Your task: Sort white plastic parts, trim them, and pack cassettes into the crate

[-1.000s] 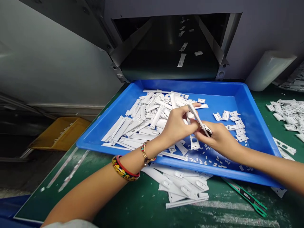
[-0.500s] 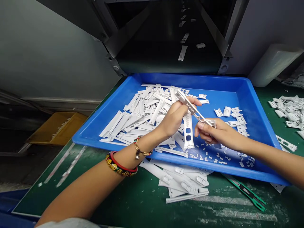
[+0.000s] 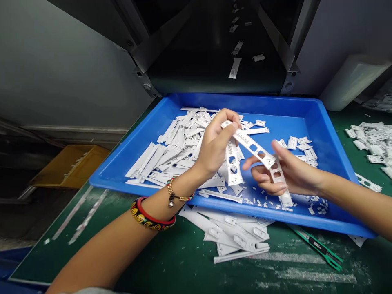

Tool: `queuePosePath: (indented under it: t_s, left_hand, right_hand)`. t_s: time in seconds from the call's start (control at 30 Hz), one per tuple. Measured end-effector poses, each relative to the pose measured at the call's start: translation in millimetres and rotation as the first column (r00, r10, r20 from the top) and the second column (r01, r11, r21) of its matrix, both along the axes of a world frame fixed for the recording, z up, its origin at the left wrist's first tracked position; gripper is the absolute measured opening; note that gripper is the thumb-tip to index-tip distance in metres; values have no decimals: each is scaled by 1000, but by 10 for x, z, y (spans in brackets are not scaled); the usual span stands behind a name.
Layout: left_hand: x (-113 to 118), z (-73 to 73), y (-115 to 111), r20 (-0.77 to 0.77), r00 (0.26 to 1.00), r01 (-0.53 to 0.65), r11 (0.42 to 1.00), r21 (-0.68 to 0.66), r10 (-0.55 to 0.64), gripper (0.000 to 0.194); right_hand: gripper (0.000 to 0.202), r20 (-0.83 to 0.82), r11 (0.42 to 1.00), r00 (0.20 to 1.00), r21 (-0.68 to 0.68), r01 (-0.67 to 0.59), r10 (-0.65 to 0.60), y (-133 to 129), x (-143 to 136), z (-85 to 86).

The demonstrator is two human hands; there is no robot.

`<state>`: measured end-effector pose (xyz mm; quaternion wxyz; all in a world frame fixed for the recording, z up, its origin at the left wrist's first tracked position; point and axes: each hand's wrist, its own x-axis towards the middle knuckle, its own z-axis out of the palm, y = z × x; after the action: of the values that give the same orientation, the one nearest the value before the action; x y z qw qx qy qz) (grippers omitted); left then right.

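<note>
My left hand (image 3: 216, 143) is closed over the blue tray, pinching a slotted white plastic strip (image 3: 254, 147) between thumb and fingers. A second white strip with square holes (image 3: 234, 167) hangs down from the same hand. My right hand (image 3: 294, 173) has its thumb raised and its fingers curled around another white plastic strip (image 3: 285, 198), which slants downward past the fingertips. The far end of the left hand's slotted strip overlaps the top of this one; whether they touch I cannot tell. Below the hands is the blue tray (image 3: 333, 143).
Many long white strips (image 3: 165, 157) fill the tray's left side. Short white pieces (image 3: 293, 143) and tiny chips lie at its right. White flat parts (image 3: 232, 234) and a green-handled tool (image 3: 321, 247) lie in front. Behind is a dark conveyor belt (image 3: 202, 69); more pieces (image 3: 375, 141) are piled right.
The slotted strip has turned to show its flat face, and my left hand has shifted slightly left. My right hand has let go of its end, its thumb lifting, with another strip now visible there.
</note>
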<state>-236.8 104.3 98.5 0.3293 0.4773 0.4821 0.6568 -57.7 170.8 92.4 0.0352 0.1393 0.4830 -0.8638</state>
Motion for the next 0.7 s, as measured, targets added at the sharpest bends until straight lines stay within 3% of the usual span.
queuePosePath:
  t_s: [0.1,0.17,0.37,0.53,0.7]
  left_hand:
    - [13,11,3,-31,999,-10,999,-46,8,8]
    - [23,-3,1,-90,996,14,998,-55,-19,11]
    - [45,-98,10,-151,978,130,988,-88,-143,17]
    - [39,-113,37,-150,968,193,979,-63,-200,24]
    - [58,-76,43,-291,946,130,990,-62,-142,23]
  right_hand:
    - [71,16,998,998,6,60,-60,7,-15,32]
    - [72,26,995,996,57,85,-87,8,-27,35]
    - [42,-33,969,982,155,191,-188,37,-41,-8]
    - [34,-88,989,992,108,101,-92,132,-46,-74]
    - [37,-40,984,999,178,25,-18,155,-81,-123]
